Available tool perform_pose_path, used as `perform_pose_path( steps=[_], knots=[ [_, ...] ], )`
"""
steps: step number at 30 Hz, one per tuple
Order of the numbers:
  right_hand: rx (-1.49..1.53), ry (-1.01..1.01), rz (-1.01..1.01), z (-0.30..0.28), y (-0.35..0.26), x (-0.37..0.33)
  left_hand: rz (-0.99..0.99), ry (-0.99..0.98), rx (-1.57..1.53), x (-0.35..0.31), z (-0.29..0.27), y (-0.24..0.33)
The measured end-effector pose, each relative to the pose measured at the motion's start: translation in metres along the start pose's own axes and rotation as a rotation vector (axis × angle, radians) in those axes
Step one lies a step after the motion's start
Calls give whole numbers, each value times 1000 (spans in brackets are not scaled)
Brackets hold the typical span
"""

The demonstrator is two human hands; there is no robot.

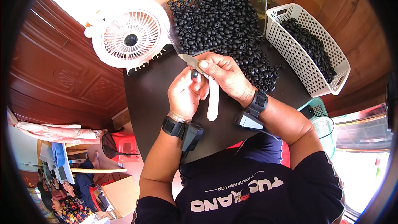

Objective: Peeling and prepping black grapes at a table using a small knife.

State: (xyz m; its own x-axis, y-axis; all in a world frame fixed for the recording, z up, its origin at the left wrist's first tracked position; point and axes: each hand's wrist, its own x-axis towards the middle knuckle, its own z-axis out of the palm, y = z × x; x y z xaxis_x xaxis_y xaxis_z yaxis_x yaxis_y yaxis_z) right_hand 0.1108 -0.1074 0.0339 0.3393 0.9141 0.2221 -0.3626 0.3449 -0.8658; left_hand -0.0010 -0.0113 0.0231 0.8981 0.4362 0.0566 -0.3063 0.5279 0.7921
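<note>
One small rounded black piece (194, 74) sits at the fingertips of the left hand (183, 93), at about 1 o'clock from its palm and 9 o'clock from the right hand (229, 74). The left hand is turned palm up and pinches that single piece; the right hand is closed around one knife (213, 99), its thumb pressed on the flat of the blade. The blade points to 11 o'clock, passing just above the piece, though whether the edge touches it I cannot tell, while the pale handle hangs toward 6 o'clock. Each wrist wears one black strap, two in all, with a box-like unit attached to each. Under the hands spreads one dark brown counter (151, 91). Just beyond them, from 12 to 1 o'clock, lies one big heap of similar black pieces (215, 20), too many to count, with a looser tongue of them reaching down toward 2 o'clock. One white fan (130, 40) with a round grille stands at 10 o'clock. At 2 o'clock is one white perforated basket (298, 58), holding many more small black pieces, also beyond counting; one jar (260, 5) with a pale green lid stands at 1 o'clock, between heap and basket. Farther off, one red stool (126, 145) shows at 8 o'clock, and one other person (68, 205) sits toward 7 o'clock
</note>
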Motion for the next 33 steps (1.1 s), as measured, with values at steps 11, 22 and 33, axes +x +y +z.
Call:
perform_pose_path(
  steps=[11, 22, 33],
  knots=[
    [-50, 8, 0, 1, 2, 0, -23, -19, -101, -3, 2, -2],
    [-83, 38, -64, 0, 9, 2, -11, 54, -178, -4, 4, -14],
    [-5, 69, -79, -4, 8, 4, -41, 82, -305, -4, 7, -14]
  ],
)
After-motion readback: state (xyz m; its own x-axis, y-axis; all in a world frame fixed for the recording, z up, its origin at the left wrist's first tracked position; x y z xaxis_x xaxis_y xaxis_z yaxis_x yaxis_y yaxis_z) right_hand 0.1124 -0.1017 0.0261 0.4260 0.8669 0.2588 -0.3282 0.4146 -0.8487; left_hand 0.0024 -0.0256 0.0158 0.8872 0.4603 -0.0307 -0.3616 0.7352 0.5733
